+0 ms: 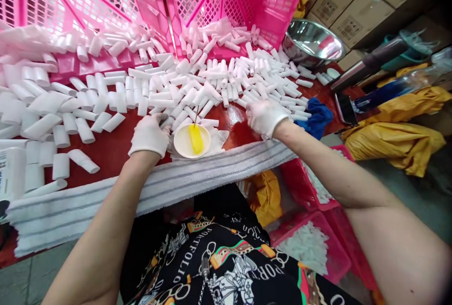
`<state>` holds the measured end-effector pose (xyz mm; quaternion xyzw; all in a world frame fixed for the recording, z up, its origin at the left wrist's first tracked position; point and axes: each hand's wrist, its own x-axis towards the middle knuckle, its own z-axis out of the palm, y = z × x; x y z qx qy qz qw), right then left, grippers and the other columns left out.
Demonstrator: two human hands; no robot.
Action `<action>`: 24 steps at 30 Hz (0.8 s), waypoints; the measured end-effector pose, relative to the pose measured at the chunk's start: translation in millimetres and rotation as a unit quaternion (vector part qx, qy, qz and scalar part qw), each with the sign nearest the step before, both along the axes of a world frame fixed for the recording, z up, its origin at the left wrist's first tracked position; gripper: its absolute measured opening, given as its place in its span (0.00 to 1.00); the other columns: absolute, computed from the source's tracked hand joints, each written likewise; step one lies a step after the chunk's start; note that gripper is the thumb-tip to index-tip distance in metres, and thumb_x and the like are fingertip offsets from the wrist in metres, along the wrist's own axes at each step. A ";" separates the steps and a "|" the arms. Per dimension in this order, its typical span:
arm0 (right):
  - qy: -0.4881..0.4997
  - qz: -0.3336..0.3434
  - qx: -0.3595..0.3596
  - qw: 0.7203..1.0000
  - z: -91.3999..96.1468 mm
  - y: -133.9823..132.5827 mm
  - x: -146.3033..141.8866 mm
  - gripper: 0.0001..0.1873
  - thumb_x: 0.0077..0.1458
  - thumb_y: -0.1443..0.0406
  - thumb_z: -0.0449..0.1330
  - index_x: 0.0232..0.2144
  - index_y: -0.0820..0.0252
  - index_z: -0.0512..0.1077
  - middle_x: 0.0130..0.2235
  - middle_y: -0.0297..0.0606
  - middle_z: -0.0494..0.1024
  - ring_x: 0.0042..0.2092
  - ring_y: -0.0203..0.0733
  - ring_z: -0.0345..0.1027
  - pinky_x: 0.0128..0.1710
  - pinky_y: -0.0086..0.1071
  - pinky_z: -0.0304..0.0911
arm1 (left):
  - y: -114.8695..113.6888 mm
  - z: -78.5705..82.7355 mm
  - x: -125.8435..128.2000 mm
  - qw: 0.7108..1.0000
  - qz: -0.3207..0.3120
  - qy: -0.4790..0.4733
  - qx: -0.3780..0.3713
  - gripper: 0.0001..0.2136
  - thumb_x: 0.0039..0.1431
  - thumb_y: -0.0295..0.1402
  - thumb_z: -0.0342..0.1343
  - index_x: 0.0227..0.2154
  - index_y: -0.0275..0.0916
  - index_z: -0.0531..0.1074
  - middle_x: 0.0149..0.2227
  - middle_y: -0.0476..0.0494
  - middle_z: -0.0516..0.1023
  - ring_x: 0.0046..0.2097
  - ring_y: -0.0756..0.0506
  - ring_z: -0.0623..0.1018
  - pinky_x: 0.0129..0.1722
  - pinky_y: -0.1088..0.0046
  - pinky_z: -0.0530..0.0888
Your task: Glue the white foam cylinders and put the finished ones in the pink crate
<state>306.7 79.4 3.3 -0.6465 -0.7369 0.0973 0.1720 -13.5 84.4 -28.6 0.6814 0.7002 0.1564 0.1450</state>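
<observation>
Head view: person's left hand and right hand, white-gloved, well apart, fingers curled; cannot tell whether either grips anything; smooth white cylinders heaped beyond both; between hands, round pale bowl holding yellow block; striped fabric towel under forearms; crumpled blue cloth beside right hand

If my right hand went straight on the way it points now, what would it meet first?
Ahead of your right hand, probably the loose white cylinders come first, though depth is hard to judge here.
</observation>
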 end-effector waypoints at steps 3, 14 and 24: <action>0.189 -0.056 -0.036 0.980 6.5 -22.1 -16.9 0.15 0.58 0.62 0.49 0.35 0.67 0.72 0.24 0.29 0.73 0.24 0.28 0.63 0.21 0.21 0.57 | 4.6 5.9 -0.4 0.998 0.028 0.041 -0.032 0.21 0.54 0.42 0.52 0.50 0.42 0.69 0.44 0.35 0.72 0.44 0.35 0.73 0.42 0.55 0.72; 0.458 -0.024 -0.145 0.877 -39.5 -33.8 -108.7 0.18 0.50 0.56 0.60 0.41 0.59 0.74 0.37 0.36 0.78 0.36 0.35 0.72 0.37 0.28 0.68 | -46.9 4.1 -11.1 0.992 -0.011 -0.115 0.051 0.20 0.57 0.45 0.47 0.46 0.39 0.71 0.45 0.40 0.72 0.47 0.42 0.73 0.48 0.67 0.69; 0.413 0.029 -0.088 0.906 -45.6 -43.5 -110.8 0.15 0.50 0.57 0.59 0.39 0.57 0.74 0.44 0.36 0.76 0.46 0.40 0.70 0.48 0.32 0.65 | -59.4 -9.3 -2.3 0.983 -0.017 -0.179 -0.020 0.22 0.60 0.46 0.43 0.48 0.37 0.66 0.44 0.37 0.76 0.44 0.42 0.76 0.45 0.67 0.70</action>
